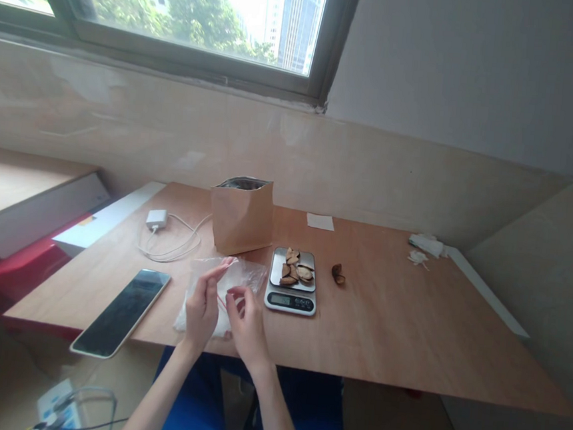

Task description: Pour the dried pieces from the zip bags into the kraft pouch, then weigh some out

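Note:
A clear plastic zip bag (241,276) with a red strip lies near the table's front edge. My left hand (201,308) pinches its upper edge with the fingers closed on it. My right hand (247,323) grips the bag beside it, fingers curled on the plastic. Just right of the bag stands a small kitchen scale (290,300) with several brown dried slices (296,270) on its steel plate. A brown paper bag (242,214) stands open behind the plastic bag.
A tablet (122,310) lies at the front left and juts over the wooden table's edge (406,332). A white charger with cable (164,234) lies behind it. A loose brown piece (338,274), a paper slip (320,221) and white scraps (424,248) lie further right.

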The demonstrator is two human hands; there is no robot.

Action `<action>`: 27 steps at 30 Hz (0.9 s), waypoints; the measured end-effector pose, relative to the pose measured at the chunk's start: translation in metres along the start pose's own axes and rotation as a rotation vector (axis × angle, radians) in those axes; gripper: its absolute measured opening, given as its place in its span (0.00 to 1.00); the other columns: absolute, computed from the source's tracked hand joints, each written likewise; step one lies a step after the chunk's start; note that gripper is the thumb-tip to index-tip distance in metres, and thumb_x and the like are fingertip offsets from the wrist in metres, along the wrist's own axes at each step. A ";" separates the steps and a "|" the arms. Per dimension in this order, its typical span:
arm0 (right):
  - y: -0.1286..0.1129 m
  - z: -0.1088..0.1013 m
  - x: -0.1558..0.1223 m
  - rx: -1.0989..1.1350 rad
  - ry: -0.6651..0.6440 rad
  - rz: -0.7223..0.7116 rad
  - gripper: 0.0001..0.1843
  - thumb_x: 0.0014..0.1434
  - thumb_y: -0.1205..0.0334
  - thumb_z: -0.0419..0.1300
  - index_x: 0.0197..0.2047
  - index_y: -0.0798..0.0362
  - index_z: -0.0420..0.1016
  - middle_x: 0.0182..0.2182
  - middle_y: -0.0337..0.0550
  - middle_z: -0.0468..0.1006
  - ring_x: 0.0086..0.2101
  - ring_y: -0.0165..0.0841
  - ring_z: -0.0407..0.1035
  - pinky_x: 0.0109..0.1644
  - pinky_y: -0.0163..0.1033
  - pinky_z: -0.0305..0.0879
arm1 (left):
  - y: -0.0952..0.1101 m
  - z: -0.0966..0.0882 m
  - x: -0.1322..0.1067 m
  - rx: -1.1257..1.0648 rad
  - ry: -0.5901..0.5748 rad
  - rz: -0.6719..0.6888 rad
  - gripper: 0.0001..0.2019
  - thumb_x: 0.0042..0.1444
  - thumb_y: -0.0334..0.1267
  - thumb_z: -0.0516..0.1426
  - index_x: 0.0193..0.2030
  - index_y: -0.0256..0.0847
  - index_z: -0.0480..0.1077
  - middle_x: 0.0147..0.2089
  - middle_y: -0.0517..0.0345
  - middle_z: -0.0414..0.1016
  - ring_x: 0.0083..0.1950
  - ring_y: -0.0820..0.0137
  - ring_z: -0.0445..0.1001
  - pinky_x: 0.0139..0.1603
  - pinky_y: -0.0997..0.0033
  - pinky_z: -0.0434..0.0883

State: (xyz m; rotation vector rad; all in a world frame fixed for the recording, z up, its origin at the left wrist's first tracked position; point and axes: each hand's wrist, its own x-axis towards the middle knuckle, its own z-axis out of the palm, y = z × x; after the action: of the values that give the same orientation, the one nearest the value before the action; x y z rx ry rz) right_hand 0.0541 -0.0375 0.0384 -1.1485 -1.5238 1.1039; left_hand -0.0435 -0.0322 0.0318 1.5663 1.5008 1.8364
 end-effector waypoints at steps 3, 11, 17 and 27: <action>0.002 -0.007 0.002 -0.024 0.181 0.045 0.14 0.53 0.57 0.59 0.42 0.53 0.63 0.25 0.34 0.64 0.25 0.28 0.62 0.31 0.33 0.63 | 0.008 0.004 0.002 -0.046 -0.008 -0.001 0.14 0.64 0.40 0.44 0.48 0.39 0.67 0.52 0.49 0.74 0.55 0.66 0.71 0.56 0.60 0.67; 0.018 -0.065 0.010 -0.045 0.406 0.149 0.18 0.51 0.52 0.55 0.19 0.50 0.54 0.14 0.29 0.55 0.18 0.25 0.53 0.23 0.31 0.52 | 0.026 0.025 0.013 -0.009 0.234 -0.089 0.14 0.63 0.43 0.45 0.46 0.40 0.67 0.45 0.51 0.77 0.49 0.67 0.75 0.50 0.63 0.72; 0.001 -0.081 0.005 0.020 0.258 0.061 0.17 0.57 0.47 0.51 0.33 0.52 0.67 0.26 0.38 0.70 0.25 0.29 0.63 0.30 0.32 0.61 | 0.031 0.030 0.026 -0.097 0.052 -0.051 0.16 0.64 0.43 0.44 0.48 0.39 0.67 0.47 0.50 0.77 0.50 0.67 0.74 0.52 0.62 0.70; 0.010 -0.070 0.006 -0.109 0.363 0.129 0.14 0.56 0.51 0.53 0.25 0.51 0.61 0.18 0.34 0.65 0.22 0.29 0.61 0.26 0.33 0.58 | 0.026 0.031 0.007 0.009 -0.341 -0.026 0.15 0.62 0.42 0.47 0.50 0.45 0.70 0.51 0.56 0.76 0.50 0.67 0.75 0.50 0.68 0.71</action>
State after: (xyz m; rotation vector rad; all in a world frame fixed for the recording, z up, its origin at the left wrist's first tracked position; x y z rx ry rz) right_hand 0.1233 -0.0209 0.0435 -1.4508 -1.2509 0.8458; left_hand -0.0104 -0.0217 0.0529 1.7480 1.3648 1.4577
